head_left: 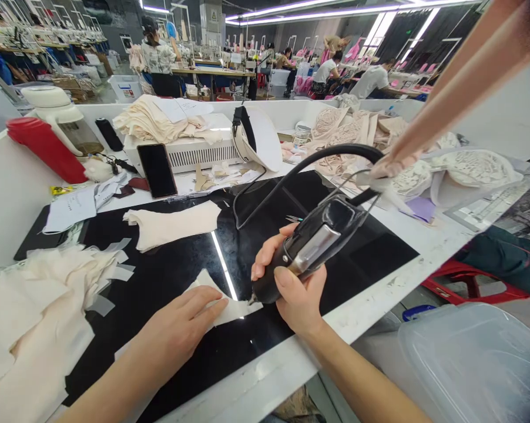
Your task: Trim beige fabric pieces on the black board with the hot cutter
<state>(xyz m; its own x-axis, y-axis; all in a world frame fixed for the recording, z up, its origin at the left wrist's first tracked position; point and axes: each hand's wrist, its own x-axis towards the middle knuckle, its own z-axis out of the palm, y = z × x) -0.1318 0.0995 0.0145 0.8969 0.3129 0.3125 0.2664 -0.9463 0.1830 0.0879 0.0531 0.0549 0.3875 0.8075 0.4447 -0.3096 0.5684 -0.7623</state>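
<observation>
My right hand [302,291] is wrapped round a black corded hand tool [307,241] with a silver side lever. Its small metal tip points down at the right end of a cream fabric piece [234,311]. Whether tip and cloth touch, I cannot tell. My left hand [188,320] lies flat on the left part of that piece, fingers stretched out, pressing it to the glossy black work surface [357,276]. Farther back lies a second cream fabric piece [174,224]. A heap of cream fabric pieces [36,317] with translucent strips is left of my left hand.
A thick black cable [331,151] and pinkish strap [459,100] run up from the tool. Behind stand a phone [157,170], red bottle [47,147], white visor [262,138] and lace pieces [472,167]. Small scissors [294,218] lie beyond the tool. A plastic bin [472,358] is at right.
</observation>
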